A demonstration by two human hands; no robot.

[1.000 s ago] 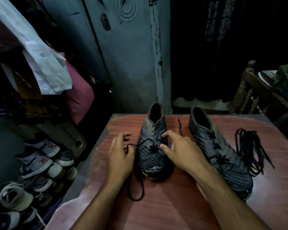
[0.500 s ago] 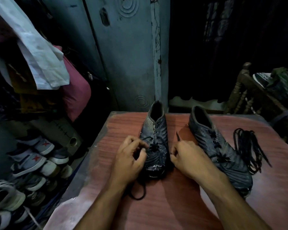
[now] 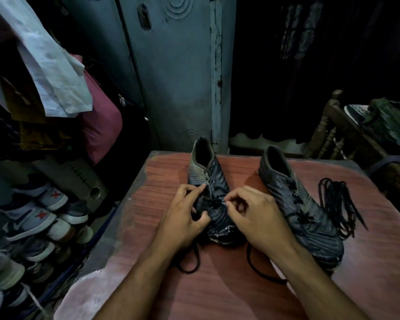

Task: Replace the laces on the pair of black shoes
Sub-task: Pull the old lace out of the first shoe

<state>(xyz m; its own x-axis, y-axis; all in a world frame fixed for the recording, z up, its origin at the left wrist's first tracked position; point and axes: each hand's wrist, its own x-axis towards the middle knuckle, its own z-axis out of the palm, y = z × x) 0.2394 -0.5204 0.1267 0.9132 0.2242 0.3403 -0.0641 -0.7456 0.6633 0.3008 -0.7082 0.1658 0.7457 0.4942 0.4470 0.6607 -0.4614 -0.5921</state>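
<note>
On the reddish desk (image 3: pixel 217 285), head view: two black shoes stand side by side, toes toward the viewer. Left shoe (image 3: pixel 206 176) lies between both hands; right shoe (image 3: pixel 305 209) stands just beside it, apart from the hands. Left hand (image 3: pixel 183 218) rests against the left shoe's outer side, fingers curled, forefinger and thumb pinching at the lace (image 3: pixel 214 202) near the eyelets. Right hand (image 3: pixel 256 215) lies over the same shoe's inner side, fingertips bent inward and apparently pinching the lace, though dim light obscures the contact. Loose lace ends trail on the desk below each wrist. Spare laces (image 3: pixel 337 209), a dark tangled bundle, lie on the desk right of the right shoe. Off the desk, at left, stacked sneakers (image 3: pixel 37 218) and hanging clothes (image 3: pixel 56 72).
</note>
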